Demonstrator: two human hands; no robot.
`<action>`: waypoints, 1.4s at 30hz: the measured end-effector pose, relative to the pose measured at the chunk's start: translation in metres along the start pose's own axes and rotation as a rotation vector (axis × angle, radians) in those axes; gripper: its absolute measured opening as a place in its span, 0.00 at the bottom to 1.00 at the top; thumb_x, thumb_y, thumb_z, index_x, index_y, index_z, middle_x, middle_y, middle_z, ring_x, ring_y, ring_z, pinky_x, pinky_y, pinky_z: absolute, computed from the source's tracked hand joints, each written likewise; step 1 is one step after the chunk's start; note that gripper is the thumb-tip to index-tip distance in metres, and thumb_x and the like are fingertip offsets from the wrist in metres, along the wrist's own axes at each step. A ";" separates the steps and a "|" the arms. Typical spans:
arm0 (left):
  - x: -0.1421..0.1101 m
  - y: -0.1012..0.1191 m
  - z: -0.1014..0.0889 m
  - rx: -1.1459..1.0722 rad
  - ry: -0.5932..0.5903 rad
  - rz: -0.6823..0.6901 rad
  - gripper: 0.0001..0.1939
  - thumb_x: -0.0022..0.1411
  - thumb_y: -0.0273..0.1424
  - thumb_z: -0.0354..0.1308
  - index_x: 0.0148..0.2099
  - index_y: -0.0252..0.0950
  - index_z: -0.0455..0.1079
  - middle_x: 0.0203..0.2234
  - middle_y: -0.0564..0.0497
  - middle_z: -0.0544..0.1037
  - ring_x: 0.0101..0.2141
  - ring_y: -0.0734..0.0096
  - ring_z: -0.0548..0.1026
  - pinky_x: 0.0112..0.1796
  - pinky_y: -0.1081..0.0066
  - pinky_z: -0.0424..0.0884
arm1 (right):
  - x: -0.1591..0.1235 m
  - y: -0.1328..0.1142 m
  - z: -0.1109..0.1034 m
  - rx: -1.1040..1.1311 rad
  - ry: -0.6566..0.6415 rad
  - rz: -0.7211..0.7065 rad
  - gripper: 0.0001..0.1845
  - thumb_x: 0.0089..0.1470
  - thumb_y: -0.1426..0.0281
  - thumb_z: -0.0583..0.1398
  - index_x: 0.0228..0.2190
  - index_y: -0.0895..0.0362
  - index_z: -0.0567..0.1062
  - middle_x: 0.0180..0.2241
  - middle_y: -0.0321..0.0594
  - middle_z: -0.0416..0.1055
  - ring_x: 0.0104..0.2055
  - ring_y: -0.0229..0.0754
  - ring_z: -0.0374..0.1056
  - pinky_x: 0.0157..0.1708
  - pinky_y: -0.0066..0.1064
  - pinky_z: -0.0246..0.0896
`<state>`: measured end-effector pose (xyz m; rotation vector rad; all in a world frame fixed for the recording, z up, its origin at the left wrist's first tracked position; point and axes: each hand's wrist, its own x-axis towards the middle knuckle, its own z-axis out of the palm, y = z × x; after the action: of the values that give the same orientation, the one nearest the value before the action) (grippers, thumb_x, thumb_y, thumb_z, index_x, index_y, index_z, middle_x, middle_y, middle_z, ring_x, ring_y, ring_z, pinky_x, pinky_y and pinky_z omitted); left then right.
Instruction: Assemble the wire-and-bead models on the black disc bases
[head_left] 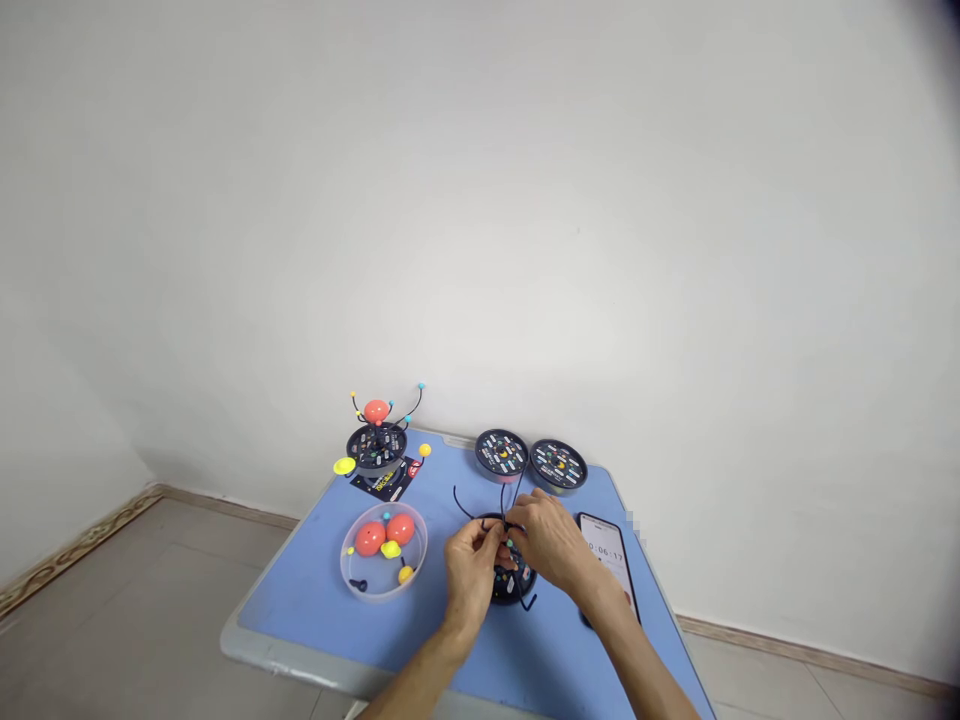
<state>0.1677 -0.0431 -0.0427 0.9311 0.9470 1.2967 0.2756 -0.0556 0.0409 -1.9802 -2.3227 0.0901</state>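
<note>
My left hand (470, 568) pinches the hub area of a set of thin black curved arms (463, 503), part of a planet model. My right hand (551, 538) is closed at the same spot, its fingertips meeting those of my left hand; what they grip is hidden. A small teal ball (510, 543) shows between the hands. Directly beneath them is a round black base (517, 585) with printed labels, partly covered by my fingers. One bent black arm (529, 603) sticks out over its front edge.
To the left, a clear round tray (346, 575) holds red, yellow and teal balls. Behind it, an assembled planet model (376, 440) stands by a printed card (386, 485). Two round bases (502, 455) lie at the back. A phone (611, 560) showing a timer lies right on the blue table (300, 600).
</note>
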 end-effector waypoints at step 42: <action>-0.040 -0.001 -0.040 0.124 -0.024 0.009 0.26 0.49 0.41 0.65 0.49 0.35 0.72 0.27 0.51 0.76 0.19 0.74 0.71 0.15 0.76 0.68 | -0.006 0.004 0.010 -0.041 0.036 -0.153 0.12 0.55 0.82 0.56 0.33 0.58 0.77 0.38 0.45 0.77 0.43 0.50 0.67 0.40 0.37 0.53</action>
<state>0.1290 -0.0817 -0.0559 1.0454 1.0152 1.2422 0.2798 -0.0607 0.0301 -1.7984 -2.4623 -0.0038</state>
